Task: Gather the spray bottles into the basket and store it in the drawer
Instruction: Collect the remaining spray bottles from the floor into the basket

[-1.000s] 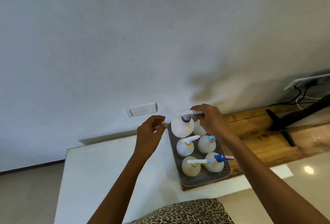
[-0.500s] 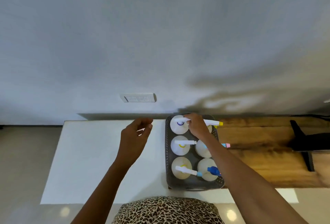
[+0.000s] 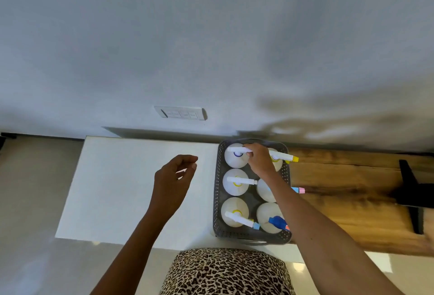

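A grey basket [image 3: 217, 191] with perforated walls stands on the right end of a white worktop [image 3: 122, 189], its right side next to a wooden surface [image 3: 352, 191]. Six white spray bottles stand upright in it, in two columns of three. Far left bottle [image 3: 234, 160]: round white body, dark blue ring at the neck, white spray head lying across it. Far right bottle [image 3: 279, 159]: yellow ring at the neck, white spray head ending in a yellow tip that reaches out over the basket's right wall. Middle left bottle [image 3: 236, 184]: yellow ring, white head pointing right. Middle right bottle [image 3: 265, 191]: largely covered by the right forearm; a pale blue and pink tip shows beyond the basket wall. Near left bottle [image 3: 233, 215]: yellow ring, white head angled toward the near right, pale blue tip. Near right bottle [image 3: 267, 222]: blue spray head with a small red mark at its end. The right hand [image 3: 259, 160] is in the far end of the basket, fingers closed around the spray head of the far left bottle, also lying over the neck area between the two far bottles. The left hand [image 3: 175, 177] hovers above the bare worktop, well to the left of the basket, fingers loosely curled and apart, holding nothing. A white switch plate [image 3: 180, 113] is fixed to the wall behind the worktop.
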`<state>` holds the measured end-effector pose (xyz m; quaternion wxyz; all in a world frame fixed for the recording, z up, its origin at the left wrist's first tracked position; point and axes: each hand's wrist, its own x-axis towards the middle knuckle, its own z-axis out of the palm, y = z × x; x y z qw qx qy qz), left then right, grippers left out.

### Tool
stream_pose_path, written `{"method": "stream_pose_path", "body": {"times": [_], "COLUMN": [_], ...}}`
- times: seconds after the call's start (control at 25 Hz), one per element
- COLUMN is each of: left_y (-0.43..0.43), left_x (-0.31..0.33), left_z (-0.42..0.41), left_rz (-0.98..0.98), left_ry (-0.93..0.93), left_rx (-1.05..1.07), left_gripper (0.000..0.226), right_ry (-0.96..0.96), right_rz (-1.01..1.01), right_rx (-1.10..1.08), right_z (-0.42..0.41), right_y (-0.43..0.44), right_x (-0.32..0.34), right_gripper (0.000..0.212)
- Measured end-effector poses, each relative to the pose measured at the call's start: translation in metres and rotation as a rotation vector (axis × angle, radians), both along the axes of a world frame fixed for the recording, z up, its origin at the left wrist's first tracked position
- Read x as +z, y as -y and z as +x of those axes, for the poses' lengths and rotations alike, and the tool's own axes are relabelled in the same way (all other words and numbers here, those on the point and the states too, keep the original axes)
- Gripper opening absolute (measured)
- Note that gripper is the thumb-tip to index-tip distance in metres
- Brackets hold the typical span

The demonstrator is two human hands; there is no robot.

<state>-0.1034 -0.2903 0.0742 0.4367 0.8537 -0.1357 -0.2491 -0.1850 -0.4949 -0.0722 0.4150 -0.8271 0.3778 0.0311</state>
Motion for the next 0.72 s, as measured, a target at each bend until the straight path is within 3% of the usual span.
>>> {"method": "stream_pose_path", "body": {"times": [0.4, 0.72], "left_y": [-0.021, -0.036], "left_x": [-0.001, -0.002], "left_z": [-0.014, -0.021], "left_rz": [-0.003, -0.028], "left_ry": [0.002, -0.002], "left_rx": [0.013, -0.097], "left_gripper": [0.013, 0.013], "right_ry": [0.024, 0.243], "right_rz": [-0.079, -0.106], "right_rx": [0.029, -0.229], "right_z": [-0.009, -0.054], "right_y": [-0.011, -0.066], "right_x": [0.014, 0.058], "right_gripper": [0.044, 0.032]}}
